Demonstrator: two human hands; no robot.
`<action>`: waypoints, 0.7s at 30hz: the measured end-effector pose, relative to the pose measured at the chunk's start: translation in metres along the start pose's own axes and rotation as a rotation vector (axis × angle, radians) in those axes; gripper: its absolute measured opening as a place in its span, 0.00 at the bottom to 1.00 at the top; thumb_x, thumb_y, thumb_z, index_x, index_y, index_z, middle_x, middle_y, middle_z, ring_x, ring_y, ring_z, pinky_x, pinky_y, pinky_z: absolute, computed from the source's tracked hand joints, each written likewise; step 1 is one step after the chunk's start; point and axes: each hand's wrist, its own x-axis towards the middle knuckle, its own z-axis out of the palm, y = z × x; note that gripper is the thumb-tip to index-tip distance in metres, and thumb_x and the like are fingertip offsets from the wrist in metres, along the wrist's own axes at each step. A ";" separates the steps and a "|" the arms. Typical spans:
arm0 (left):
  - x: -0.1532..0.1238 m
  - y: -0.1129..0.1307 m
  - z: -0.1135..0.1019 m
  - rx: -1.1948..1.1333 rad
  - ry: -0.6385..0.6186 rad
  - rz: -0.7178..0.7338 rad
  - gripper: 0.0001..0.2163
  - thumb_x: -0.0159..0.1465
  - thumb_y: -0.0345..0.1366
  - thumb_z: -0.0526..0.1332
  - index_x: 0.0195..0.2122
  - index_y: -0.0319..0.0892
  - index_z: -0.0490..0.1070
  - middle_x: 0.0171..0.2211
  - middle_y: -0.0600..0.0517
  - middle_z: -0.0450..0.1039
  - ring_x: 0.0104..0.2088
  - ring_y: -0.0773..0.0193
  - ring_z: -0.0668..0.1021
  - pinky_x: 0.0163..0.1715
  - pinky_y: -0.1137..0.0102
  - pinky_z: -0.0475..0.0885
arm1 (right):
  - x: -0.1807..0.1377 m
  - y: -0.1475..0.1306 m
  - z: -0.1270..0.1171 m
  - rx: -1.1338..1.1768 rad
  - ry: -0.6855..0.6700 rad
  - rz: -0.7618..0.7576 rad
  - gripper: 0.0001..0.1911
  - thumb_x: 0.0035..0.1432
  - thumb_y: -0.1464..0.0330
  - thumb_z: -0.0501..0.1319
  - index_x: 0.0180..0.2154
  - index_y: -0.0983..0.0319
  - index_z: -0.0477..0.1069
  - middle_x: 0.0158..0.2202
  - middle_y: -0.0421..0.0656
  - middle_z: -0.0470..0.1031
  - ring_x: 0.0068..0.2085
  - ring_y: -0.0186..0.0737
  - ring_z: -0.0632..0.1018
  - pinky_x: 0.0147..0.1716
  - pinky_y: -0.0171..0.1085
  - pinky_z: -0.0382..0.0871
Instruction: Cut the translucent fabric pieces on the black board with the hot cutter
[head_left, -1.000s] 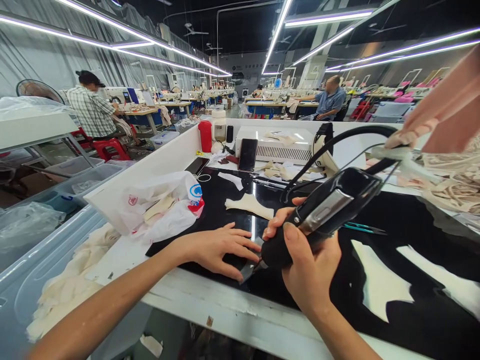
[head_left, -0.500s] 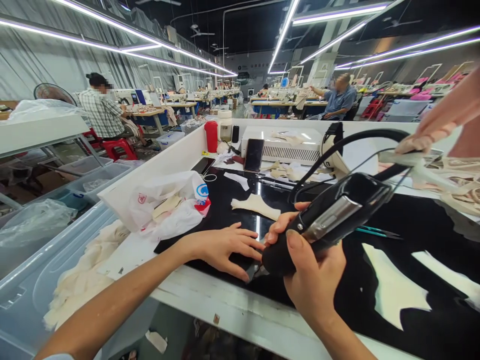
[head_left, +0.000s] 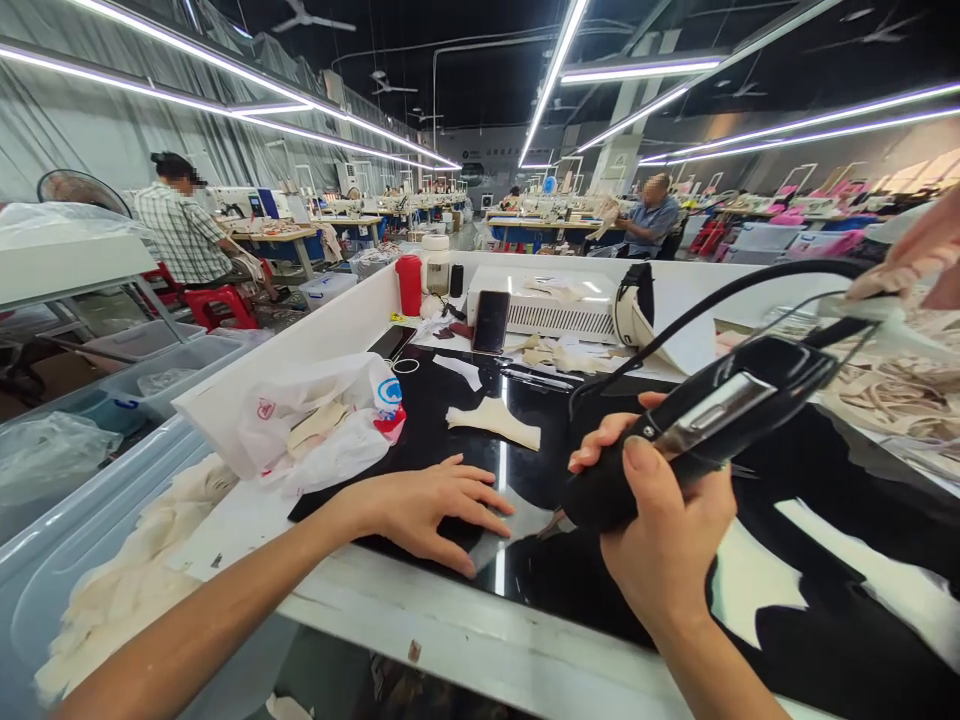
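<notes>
My right hand (head_left: 671, 540) is wrapped round a black corded power tool (head_left: 720, 415) with a silver plate on its side. The tool's narrow tip points left and down, close to a thin see-through piece (head_left: 525, 522) on the glossy black work surface (head_left: 465, 385). Palm down, my left hand (head_left: 435, 510) rests with fingers spread at the left edge of that piece. A cream cut piece (head_left: 495, 422) lies just beyond the left hand. Two pale pieces, one broad (head_left: 754, 580) and one long (head_left: 862, 555), lie right of the tool.
A white plastic bag (head_left: 337, 405) with scraps sits at left, above a blue bin (head_left: 45, 590) of cream fabric. Along the back stand a phone (head_left: 491, 322), a red cup (head_left: 409, 285) and a white vented box (head_left: 559, 305). Two people sit at benches farther off.
The tool in my right hand has moved right, away from my left fingers, uncovering more of the see-through piece. My left hand stays flat. The view has shifted slightly.
</notes>
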 end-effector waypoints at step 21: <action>0.024 -0.003 0.023 0.093 0.199 0.156 0.19 0.70 0.42 0.66 0.62 0.48 0.74 0.62 0.42 0.72 0.60 0.50 0.74 0.66 0.53 0.61 | 0.006 0.012 -0.008 -0.088 -0.027 -0.061 0.21 0.59 0.59 0.72 0.49 0.57 0.69 0.34 0.36 0.76 0.28 0.36 0.77 0.32 0.39 0.75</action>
